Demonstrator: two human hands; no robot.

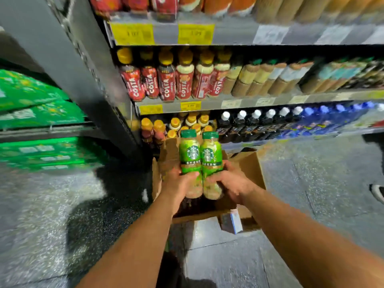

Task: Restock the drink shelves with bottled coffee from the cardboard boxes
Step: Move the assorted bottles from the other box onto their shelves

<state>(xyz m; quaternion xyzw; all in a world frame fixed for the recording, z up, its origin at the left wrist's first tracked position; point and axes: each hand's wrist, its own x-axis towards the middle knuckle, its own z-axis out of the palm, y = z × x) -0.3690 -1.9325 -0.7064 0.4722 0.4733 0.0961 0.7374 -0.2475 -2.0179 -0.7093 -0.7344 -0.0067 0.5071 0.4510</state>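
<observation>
Two green-labelled coffee bottles with green caps stand side by side in my hands, above an open cardboard box [248, 169] on the floor. My left hand [176, 183] grips the left bottle [189, 156] low down. My right hand [230, 181] grips the right bottle [211, 157] in the same way. The bottles are upright and touch each other. The drink shelves [239, 103] rise just behind the box. Dark shapes deep inside the box cannot be made out.
Red-labelled coffee bottles [166, 84] and tan bottles fill the middle shelf. Orange-capped bottles [160, 129], dark white-capped bottles [255, 123] and blue bottles stand on the lowest shelf. Green crates [41, 150] are stacked at left. A small white-blue carton [231, 222] lies by the box. A shoe shows at the right edge.
</observation>
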